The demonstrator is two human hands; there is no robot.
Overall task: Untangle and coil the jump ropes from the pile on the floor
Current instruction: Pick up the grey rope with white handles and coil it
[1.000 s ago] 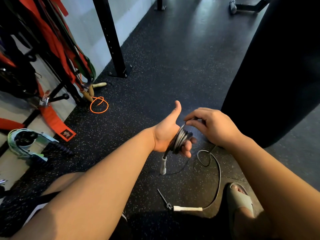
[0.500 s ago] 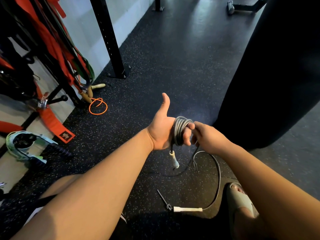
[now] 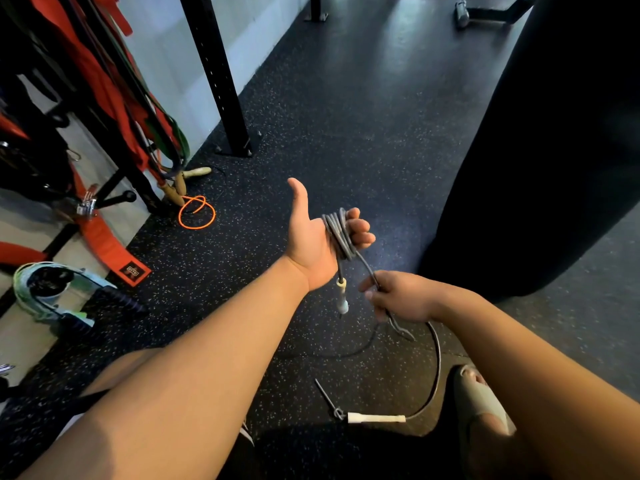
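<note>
A grey jump rope (image 3: 341,237) is wound in several turns around the fingers of my left hand (image 3: 318,237), thumb up and fingers curled over the coil. One white handle (image 3: 342,296) dangles below that palm. My right hand (image 3: 398,299) pinches the loose rope just below the coil. From there the rope curves down across the floor to the second white handle (image 3: 375,418) lying by my foot. An orange jump rope (image 3: 196,212) with wooden handles (image 3: 180,185) lies by the rack at the left.
A black rack post (image 3: 221,77) stands bolted to the speckled rubber floor. A large black punching bag (image 3: 547,140) fills the right side. Red and green straps (image 3: 114,98) hang at left, with a red belt (image 3: 110,244) below. My sandalled foot (image 3: 481,400) is bottom right.
My right hand has slid down from beside the coil to below it, drawing the rope taut. My left hand turned slightly, and the dangling handle hangs lower.
</note>
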